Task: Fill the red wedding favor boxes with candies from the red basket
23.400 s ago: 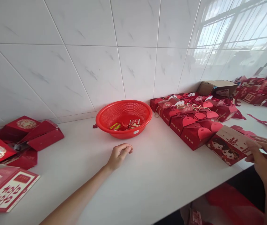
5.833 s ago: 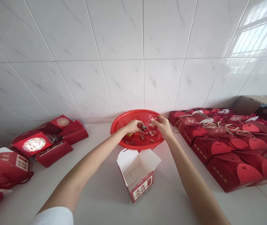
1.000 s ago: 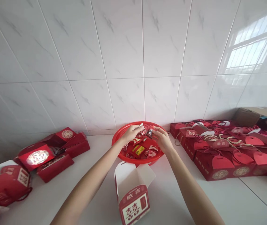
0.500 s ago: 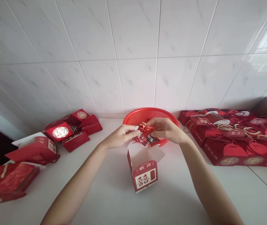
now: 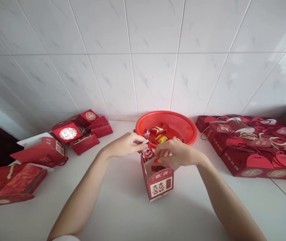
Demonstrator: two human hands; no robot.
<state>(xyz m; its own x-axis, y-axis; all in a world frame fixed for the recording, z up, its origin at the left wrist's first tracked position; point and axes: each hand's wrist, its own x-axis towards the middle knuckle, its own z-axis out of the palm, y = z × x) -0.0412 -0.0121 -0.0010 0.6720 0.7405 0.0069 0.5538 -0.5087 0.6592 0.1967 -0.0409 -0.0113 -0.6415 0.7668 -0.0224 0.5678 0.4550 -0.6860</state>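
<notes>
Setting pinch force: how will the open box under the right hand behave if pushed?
The box is probably light for its size: it looks like thin card. Pushed low, it may slide rather than roll, being flat-sided on a smooth-looking table. Open on top, it could buckle if squeezed.

Grey-veined tile wall (image 5: 153,80) at back; loose red boxes (image 5: 41,152) left; tied boxes (image 5: 257,160) rowed right.

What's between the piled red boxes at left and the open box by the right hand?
Head view: the left hand and forearm, with white tabletop beneath.
</notes>
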